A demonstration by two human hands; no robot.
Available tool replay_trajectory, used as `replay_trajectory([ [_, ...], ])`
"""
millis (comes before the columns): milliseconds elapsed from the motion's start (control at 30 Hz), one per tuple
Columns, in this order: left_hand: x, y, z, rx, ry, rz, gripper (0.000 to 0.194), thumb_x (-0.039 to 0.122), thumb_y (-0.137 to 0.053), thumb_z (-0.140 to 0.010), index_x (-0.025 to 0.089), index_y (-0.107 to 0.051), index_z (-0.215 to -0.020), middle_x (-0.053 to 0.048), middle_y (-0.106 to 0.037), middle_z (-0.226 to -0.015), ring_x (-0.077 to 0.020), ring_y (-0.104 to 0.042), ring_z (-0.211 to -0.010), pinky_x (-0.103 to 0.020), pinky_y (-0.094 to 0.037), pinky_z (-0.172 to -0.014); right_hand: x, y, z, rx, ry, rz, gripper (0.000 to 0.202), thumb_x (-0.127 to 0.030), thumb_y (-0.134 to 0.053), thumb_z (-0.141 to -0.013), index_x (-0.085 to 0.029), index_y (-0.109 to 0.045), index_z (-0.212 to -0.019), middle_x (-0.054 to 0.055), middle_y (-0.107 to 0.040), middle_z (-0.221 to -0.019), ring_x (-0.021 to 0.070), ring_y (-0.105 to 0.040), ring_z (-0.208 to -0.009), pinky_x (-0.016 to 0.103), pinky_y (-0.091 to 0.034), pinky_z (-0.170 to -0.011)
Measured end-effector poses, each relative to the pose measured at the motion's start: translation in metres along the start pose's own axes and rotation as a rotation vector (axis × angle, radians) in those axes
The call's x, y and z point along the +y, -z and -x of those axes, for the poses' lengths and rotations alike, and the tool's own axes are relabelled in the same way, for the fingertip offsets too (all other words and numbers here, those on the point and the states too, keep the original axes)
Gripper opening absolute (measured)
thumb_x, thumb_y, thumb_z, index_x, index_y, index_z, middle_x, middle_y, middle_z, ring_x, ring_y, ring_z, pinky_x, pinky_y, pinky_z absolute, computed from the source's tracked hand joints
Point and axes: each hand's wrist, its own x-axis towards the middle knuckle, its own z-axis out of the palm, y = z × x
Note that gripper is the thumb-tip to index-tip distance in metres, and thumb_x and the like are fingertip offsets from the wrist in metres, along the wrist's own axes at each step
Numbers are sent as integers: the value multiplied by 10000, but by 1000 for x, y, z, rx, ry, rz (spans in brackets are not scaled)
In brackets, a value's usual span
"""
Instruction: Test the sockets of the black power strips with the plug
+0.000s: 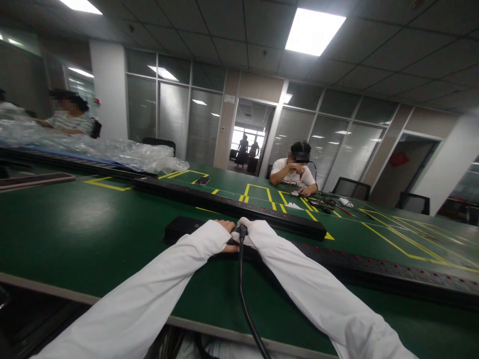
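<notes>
A long black power strip (377,271) with red-dotted sockets lies across the green table in front of me, its plain end block (179,228) to the left. My left hand (226,227) is wrapped around this strip near the block, fingers on top and thumb side below. Right beside it, my right hand (244,222), in a pale glove, is closed on a black plug (243,231) at the strip. From the plug a black cable (245,299) hangs toward me over the table's near edge. The plug's front is hidden by my fingers, so I cannot tell whether it sits in a socket.
A second black power strip (224,205) lies just beyond. Clear plastic wrap (123,152) is heaped at the left, with a phone (202,180) farther back. Across the green table (112,239), a person (295,169) sits near tangled cables (324,203); another person (73,117) is at far left.
</notes>
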Motion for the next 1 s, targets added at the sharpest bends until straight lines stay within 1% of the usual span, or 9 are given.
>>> replay_trajectory([
  [100,0,1,0,6,-6,9,647,675,-453,-631,162,-499,-1023,-108,-596,-952,-284,-565,-868,-369,-405,-734,1,-1,-1,-17,-24,-26,312,-494,-536,-703,-254,-529,-903,-54,-540,-601,82,-463,-530,186,-294,-519],
  [333,1,2,0,2,4,22,641,669,-471,-624,170,-501,-1025,-105,-599,-957,-279,-563,-886,-357,-405,-739,0,3,1,-25,-4,-30,319,-486,-545,-698,-250,-532,-912,-48,-541,-608,89,-469,-544,188,-295,-513],
  [533,1,2,2,17,5,15,669,682,-477,-600,161,-502,-1019,-110,-602,-943,-291,-569,-857,-366,-404,-728,0,3,-1,-44,-69,-122,292,-495,-520,-711,-257,-536,-880,-60,-541,-597,74,-452,-519,182,-294,-510],
  [667,1,2,1,9,4,17,650,664,-476,-615,161,-495,-1026,-112,-601,-946,-293,-567,-869,-368,-408,-723,-2,2,0,-16,-35,-57,291,-462,-561,-697,-253,-533,-898,-60,-546,-606,76,-466,-535,185,-305,-527],
  [800,1,1,0,15,10,8,652,651,-496,-607,165,-485,-1041,-108,-599,-951,-288,-565,-887,-359,-411,-728,-5,6,1,-76,-56,-54,300,-437,-573,-720,-240,-549,-945,-49,-574,-643,93,-514,-600,200,-347,-564],
  [867,1,0,0,6,5,6,653,665,-474,-616,167,-487,-1037,-106,-599,-955,-284,-565,-889,-355,-411,-730,-7,7,2,-107,-65,-73,290,-418,-541,-764,-212,-554,-968,-30,-593,-708,107,-542,-657,218,-387,-599],
  [933,0,-1,0,9,0,7,656,675,-458,-622,165,-488,-1034,-105,-599,-958,-283,-566,-888,-353,-412,-730,-8,8,3,-117,-64,-83,290,-384,-493,-814,-170,-540,-1003,6,-593,-847,123,-557,-742,261,-439,-657],
  [1000,-1,-3,-1,23,-5,6,659,673,-462,-621,163,-486,-1037,-105,-599,-957,-284,-567,-886,-354,-413,-729,-8,9,4,-117,-64,-94,290,-345,-464,-841,-145,-516,-1044,42,-556,-989,141,-551,-835,316,-465,-718],
])
